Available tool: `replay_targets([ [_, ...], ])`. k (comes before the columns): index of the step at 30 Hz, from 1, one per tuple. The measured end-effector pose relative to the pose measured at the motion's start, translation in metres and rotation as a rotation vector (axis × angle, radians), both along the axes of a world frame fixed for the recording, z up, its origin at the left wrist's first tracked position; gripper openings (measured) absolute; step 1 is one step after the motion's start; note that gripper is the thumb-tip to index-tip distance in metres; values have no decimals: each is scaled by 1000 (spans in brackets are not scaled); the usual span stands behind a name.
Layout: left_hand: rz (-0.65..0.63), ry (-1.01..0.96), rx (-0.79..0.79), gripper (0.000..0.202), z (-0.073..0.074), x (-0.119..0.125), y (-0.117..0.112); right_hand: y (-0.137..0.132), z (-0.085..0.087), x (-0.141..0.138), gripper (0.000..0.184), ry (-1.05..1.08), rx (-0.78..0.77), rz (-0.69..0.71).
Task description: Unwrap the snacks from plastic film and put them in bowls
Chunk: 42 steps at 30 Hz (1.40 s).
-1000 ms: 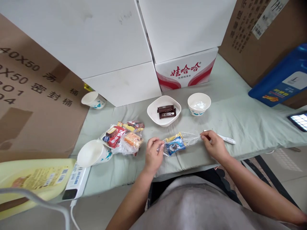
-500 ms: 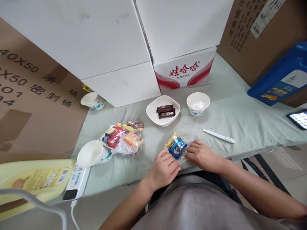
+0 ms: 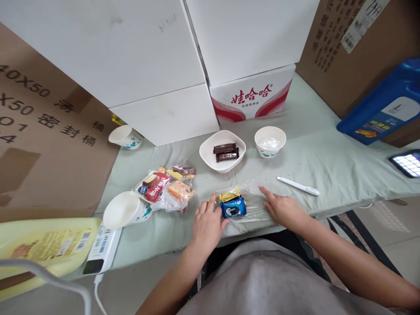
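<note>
A clear plastic bag (image 3: 254, 205) lies flat on the green cloth in front of me. At its left end are a blue snack packet (image 3: 233, 208) and a yellow snack packet (image 3: 229, 195), side by side. My left hand (image 3: 206, 222) rests with spread fingers on the bag's left edge, the thumb beside the blue packet. My right hand (image 3: 282, 210) lies on the bag's right edge, fingers stretched out. Beyond the bag, a white bowl (image 3: 206, 151) holds two brown wrapped bars (image 3: 226, 152).
A paper cup (image 3: 269, 142) with clear plastic in it stands right of the bowl. Assorted wrapped snacks (image 3: 164, 188) and a tipped paper cup (image 3: 123, 210) are at left. A white utility knife (image 3: 298, 186) lies at right. White cartons (image 3: 157, 118) stand behind.
Both hands have moved apart and their fingers have spread. The bag now lies flatter and wider, and the blue and yellow packets have shifted left and turned level.
</note>
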<state>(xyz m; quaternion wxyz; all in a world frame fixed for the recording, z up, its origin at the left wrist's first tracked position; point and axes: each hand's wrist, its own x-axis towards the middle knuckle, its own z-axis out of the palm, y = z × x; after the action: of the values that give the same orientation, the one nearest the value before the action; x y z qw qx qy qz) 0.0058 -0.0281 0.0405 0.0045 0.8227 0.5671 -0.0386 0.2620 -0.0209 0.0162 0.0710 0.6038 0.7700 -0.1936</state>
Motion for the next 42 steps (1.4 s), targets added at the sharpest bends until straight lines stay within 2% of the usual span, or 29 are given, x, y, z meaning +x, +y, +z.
replay_targets([
  [4,76,-46,101,50,2,-8,8,7,6,-1,81,-26,-82,-79],
  [7,116,-101,193,65,1,-21,13,9,9,4,81,-68,-90,-91],
  [9,105,-180,259,58,-1,-26,14,9,10,8,76,-71,-43,-105],
  [12,4,-391,356,21,-6,-20,9,9,14,8,55,115,199,-110],
  [14,-117,-488,306,10,-12,-9,4,8,17,1,35,344,389,-33],
  [16,-183,-476,189,9,-19,2,0,9,14,-8,26,516,467,129],
  [18,-128,-411,108,3,-24,8,-1,12,4,-16,23,574,451,299],
  [20,-12,-336,70,19,-27,9,1,15,-12,-20,21,562,436,379],
  [21,34,-298,53,32,-27,7,2,17,-20,-20,25,537,443,370],
  [22,67,-256,38,47,-26,5,4,18,-28,-19,38,499,454,337],
  [24,109,-175,22,75,-21,1,6,19,-40,-17,78,388,465,257],
  [25,120,-147,26,85,-18,0,8,18,-43,-17,95,327,458,231],
  [27,128,-121,69,95,-11,0,10,18,-46,-18,111,228,422,221],
  [29,126,-154,162,90,-4,2,12,18,-46,-19,116,166,383,240],
  [32,108,-321,359,53,4,7,16,19,-46,-22,119,115,356,264],
  [34,16,-445,391,26,3,11,21,19,-48,-23,121,97,364,262],
  [35,-61,-482,343,20,1,13,24,19,-49,-23,121,91,371,261],
  [36,-134,-489,263,23,-3,16,27,19,-50,-23,121,88,379,261],
  [38,-219,-429,77,48,-12,19,34,19,-51,-20,120,89,396,265],
  [40,-212,-348,-52,75,-21,20,40,18,-53,-16,118,94,420,268],
  [42,-205,-343,-106,79,-27,18,44,16,-54,-10,113,97,448,265],
])
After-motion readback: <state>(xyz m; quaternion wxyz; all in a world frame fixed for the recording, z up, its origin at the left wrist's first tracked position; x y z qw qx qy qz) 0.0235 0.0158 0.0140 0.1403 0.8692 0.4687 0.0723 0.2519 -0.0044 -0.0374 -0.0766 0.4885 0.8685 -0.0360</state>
